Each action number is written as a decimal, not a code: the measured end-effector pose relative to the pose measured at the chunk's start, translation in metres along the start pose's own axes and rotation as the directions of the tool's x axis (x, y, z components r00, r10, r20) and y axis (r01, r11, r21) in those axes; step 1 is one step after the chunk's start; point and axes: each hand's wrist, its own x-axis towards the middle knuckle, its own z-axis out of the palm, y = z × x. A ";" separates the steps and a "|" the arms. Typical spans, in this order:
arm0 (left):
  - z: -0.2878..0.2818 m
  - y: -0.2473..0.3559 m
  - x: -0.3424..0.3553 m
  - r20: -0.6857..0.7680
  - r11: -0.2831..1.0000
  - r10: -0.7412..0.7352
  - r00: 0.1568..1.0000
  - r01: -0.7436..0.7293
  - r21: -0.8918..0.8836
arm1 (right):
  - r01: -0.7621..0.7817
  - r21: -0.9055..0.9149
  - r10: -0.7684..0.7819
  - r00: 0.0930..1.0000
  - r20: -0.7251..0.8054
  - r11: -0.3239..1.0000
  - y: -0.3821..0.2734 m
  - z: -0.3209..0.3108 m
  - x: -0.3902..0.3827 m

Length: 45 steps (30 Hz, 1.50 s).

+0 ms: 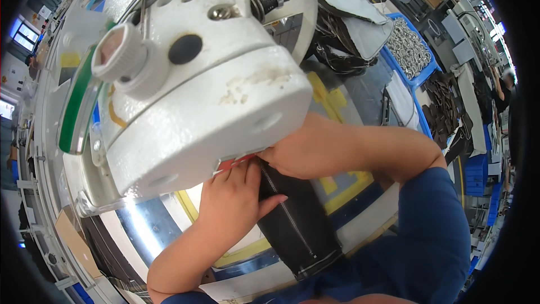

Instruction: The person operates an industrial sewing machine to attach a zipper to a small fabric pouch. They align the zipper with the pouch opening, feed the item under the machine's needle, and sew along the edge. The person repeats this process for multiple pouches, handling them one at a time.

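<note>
Across our worktable, a blue bin of metal hardware sits right of the white sewing machine. Black zippered fabric runs toward us from beneath the machine's head. Our left hand lies open, thumb over the fabric; our right hand curls at its far end, but we cannot tell whether it grips.

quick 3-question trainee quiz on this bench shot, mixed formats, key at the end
1. Short answer: what fills the blue tray?
2. True or false: the left hand and right hand are both close to the white machine.
3. Multiple choice: the line along the dark fabric is: A) red B) green C) silver

Key: 1. small silver metal pieces; 2. true; 3. C
</note>
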 end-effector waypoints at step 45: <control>0.031 0.007 0.007 -0.162 0.962 0.272 0.949 -0.272 0.020 | -0.822 0.021 0.730 0.493 -0.472 0.569 0.107 -0.108 -0.186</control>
